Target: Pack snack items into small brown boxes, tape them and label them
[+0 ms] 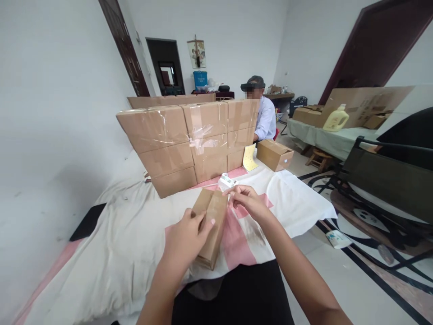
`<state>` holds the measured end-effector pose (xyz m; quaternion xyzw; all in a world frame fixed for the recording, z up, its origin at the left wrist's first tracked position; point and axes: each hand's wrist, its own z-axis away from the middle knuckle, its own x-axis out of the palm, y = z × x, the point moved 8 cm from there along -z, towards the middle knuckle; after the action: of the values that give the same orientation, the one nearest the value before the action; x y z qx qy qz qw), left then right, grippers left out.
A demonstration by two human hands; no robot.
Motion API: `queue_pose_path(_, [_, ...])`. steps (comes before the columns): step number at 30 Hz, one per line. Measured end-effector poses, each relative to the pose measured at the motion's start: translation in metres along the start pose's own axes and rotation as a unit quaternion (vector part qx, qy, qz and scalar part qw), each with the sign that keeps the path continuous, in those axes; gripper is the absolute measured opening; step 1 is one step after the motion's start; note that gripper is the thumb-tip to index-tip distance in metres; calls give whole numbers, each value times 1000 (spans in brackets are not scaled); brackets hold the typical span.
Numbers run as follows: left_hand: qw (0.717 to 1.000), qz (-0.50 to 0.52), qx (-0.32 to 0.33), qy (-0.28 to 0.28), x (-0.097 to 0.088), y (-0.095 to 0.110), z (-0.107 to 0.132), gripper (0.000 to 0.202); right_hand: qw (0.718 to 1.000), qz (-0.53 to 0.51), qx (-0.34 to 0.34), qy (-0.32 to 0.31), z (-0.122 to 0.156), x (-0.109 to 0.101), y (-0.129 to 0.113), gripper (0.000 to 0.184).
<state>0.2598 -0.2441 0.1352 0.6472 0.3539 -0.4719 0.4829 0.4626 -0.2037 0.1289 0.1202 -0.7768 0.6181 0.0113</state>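
A narrow cardboard box (216, 214) lies on the cloth-covered surface before me, its long side pointing away. My left hand (189, 232) grips its near left part, with the thumb across the top and the fingers by the lengthwise gap between the flaps. At the far right corner, my right hand (245, 201) has its fingertips pinched together close to the box edge. What sits between those fingertips is too small to make out. Just beyond the box is a small white object (226, 181), perhaps a tape dispenser.
Stacked taped cartons (199, 140) form a wall behind the box. To their right are a yellow dotted sheet (249, 158) and a closed carton (274, 155). A person in a cap (265, 115) sits behind. A folding chair (389, 180) stands at right.
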Motion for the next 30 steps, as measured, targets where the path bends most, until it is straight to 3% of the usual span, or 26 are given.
queue_pose_path(4, [965, 256, 3, 51, -33, -24, 18, 44, 992, 56, -9, -110, 10, 45, -25, 48])
queue_pose_path(8, [915, 400, 15, 50, -40, -27, 21, 47, 981, 61, -19, -183, 22, 79, -36, 48])
queue_pose_path(11, [896, 432, 44, 88, -42, -16, 21, 35, 976, 71, -54, -199, 29, 97, -43, 48])
queue_pose_path(15, [882, 420, 82, 197, -55, -10, 35, 17, 961, 170, -87, -202, 42, 108, -48, 44])
queue_pose_path(19, [870, 382, 76, 302, -72, -19, 60, 13, 940, 274, -69, -191, 45, 102, -47, 20])
queue_pose_path(21, [863, 389, 56, 316, -75, -31, 64, 12, 922, 344, -102, -146, 37, 91, -49, 23])
queue_pose_path(23, [844, 430, 29, 318, -76, -50, 64, 12, 886, 427, -166, -78, 25, 78, -51, 37])
queue_pose_path(25, [809, 506, -7, 301, -74, -70, 58, 13, 840, 495, -214, -59, 13, 75, -42, 44])
queue_pose_path(27, [782, 570, -33, 249, -69, -83, 48, 19, 808, 531, -226, -120, 2, 82, -19, 42])
queue_pose_path(30, [772, 620, -44, 133, -58, -79, 29, 34, 787, 545, -211, -197, -9, 93, 15, 35])
